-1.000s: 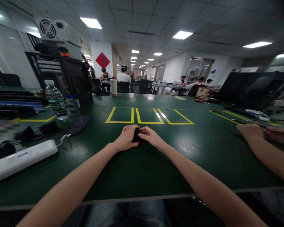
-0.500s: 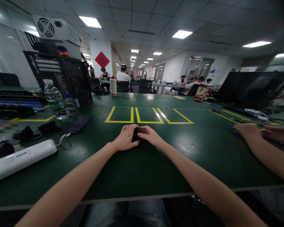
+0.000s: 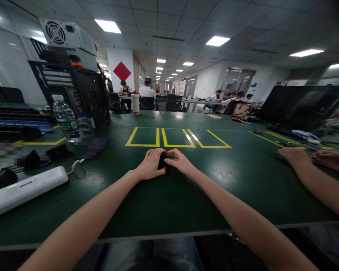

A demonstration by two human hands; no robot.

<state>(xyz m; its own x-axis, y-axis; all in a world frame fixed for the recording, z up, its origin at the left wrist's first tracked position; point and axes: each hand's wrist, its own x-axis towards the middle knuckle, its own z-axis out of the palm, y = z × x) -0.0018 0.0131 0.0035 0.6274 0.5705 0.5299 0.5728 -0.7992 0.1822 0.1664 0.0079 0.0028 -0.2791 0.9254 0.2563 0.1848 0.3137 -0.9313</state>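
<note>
Since the earlier frame both hands are hardly moving: the left hand (image 3: pixel 151 165) and the right hand (image 3: pixel 181 162) are still closing together on the small black object (image 3: pixel 162 161), resting on the green surface (image 3: pixel 169 205) just in front of the yellow outlines (image 3: pixel 176 145).

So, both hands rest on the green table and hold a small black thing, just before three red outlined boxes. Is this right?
Not quite. The head view shows that the three outlined boxes are yellow, not red. The rest stands: the left hand and the right hand rest on the green table and hold the small black thing, just before the boxes.
</note>
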